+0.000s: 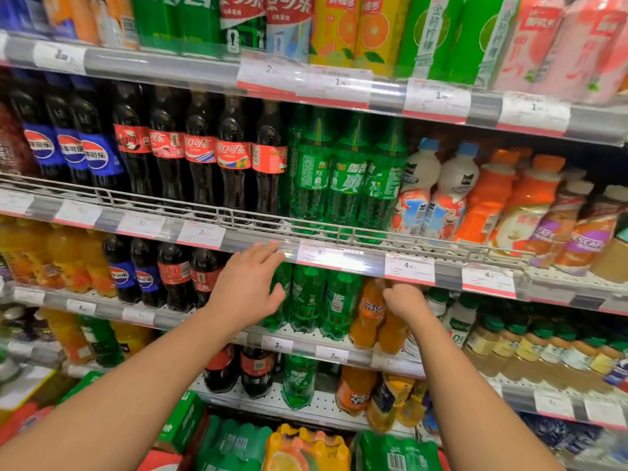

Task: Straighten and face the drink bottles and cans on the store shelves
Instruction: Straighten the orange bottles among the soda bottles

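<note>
On the third shelf from the top stand green soda bottles (307, 297) and, right of them, orange soda bottles (370, 314). My left hand (248, 283) lies with straight fingers against the leftmost green bottle, fingertips reaching up to the clear price rail (339, 258) above. Around the upper part of an orange soda bottle my right hand (404, 299) is curled; the bottle's cap is hidden under the rail. Dark cola bottles (176, 277) with red and blue labels stand left of my left hand.
The shelf above holds cola (200, 154), green soda (346, 178) and juice bottles (486, 198) behind a wire guard (224, 215). Cans and cartons (373, 32) fill the top shelf. Lower shelves carry more bottles; shrink-wrapped packs (306, 450) sit at floor level.
</note>
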